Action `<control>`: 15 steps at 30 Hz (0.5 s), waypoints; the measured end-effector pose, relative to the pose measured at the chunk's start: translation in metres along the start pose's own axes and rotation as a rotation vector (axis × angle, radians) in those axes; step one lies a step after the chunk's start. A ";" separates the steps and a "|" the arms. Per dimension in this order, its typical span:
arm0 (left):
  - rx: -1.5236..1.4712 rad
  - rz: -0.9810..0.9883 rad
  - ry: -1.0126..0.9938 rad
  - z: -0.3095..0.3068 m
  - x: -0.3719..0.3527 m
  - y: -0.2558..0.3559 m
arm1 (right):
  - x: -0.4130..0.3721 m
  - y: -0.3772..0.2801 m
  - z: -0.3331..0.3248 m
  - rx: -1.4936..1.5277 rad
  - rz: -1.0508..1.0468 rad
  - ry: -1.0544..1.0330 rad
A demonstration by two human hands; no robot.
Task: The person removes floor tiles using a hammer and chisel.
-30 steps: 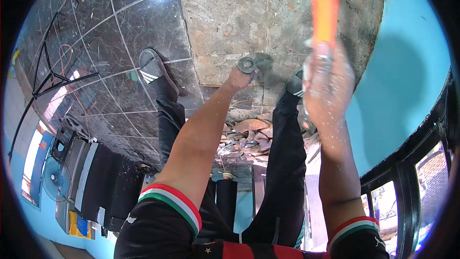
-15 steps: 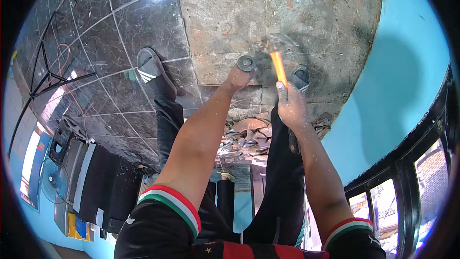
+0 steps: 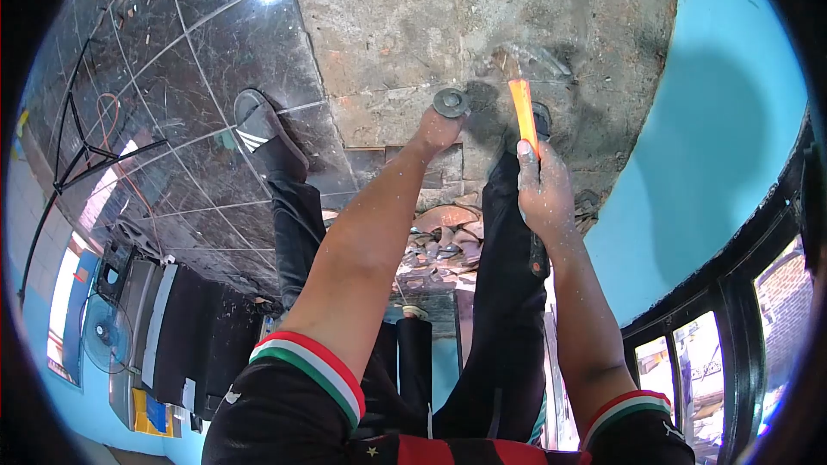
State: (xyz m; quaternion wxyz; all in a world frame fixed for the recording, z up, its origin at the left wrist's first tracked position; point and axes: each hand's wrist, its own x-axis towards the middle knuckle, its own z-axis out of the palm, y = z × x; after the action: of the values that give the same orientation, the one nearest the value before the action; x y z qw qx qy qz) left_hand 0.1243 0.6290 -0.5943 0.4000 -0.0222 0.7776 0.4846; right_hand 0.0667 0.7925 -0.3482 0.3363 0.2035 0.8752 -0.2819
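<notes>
My left hand (image 3: pixel 441 129) is wrapped round a tool with a round, disc-shaped grey top (image 3: pixel 450 103), held over the bare concrete floor (image 3: pixel 388 26). To its right, my right hand (image 3: pixel 546 185) grips the orange handle of a hammer (image 3: pixel 523 112). The hammer's head is blurred by motion and lies above and to the right of the disc, apart from it. What the lower end of the left tool touches is hidden beneath the disc and hand.
Dark tiles (image 3: pixel 250 43) cover the floor at left, with a black metal frame (image 3: pixel 86 151). Broken pieces (image 3: pixel 439 245) lie between my legs. A blue wall (image 3: pixel 715 120) curves along the right. Another person's leg (image 3: pixel 415 362) shows below; a fan (image 3: pixel 105 331) stands lower left.
Both hands have shifted slightly to the right in view, and the hammer has moved right with my right hand. The floor and my feet appear shifted left.
</notes>
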 end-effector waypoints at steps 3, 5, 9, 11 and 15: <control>-0.140 -0.136 -0.032 -0.005 -0.002 0.005 | -0.002 -0.002 0.008 -0.017 -0.152 0.133; -0.167 -0.193 -0.047 -0.006 -0.002 0.007 | -0.003 -0.007 0.013 -0.017 -0.199 0.140; -0.189 0.092 0.157 0.010 -0.001 -0.012 | 0.010 -0.002 0.020 -0.251 -0.051 -0.234; -0.290 0.024 0.090 0.018 0.006 -0.027 | 0.020 -0.011 0.013 -0.233 -0.053 -0.262; -0.263 -0.188 -0.036 0.004 -0.003 -0.002 | 0.037 -0.076 -0.041 -0.095 -0.196 -0.095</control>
State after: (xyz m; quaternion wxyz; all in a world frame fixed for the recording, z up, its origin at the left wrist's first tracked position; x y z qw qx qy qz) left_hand 0.1296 0.6298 -0.5947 0.4511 -0.1386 0.6947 0.5429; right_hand -0.0194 0.7674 -0.3217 0.3575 0.0870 0.8864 -0.2809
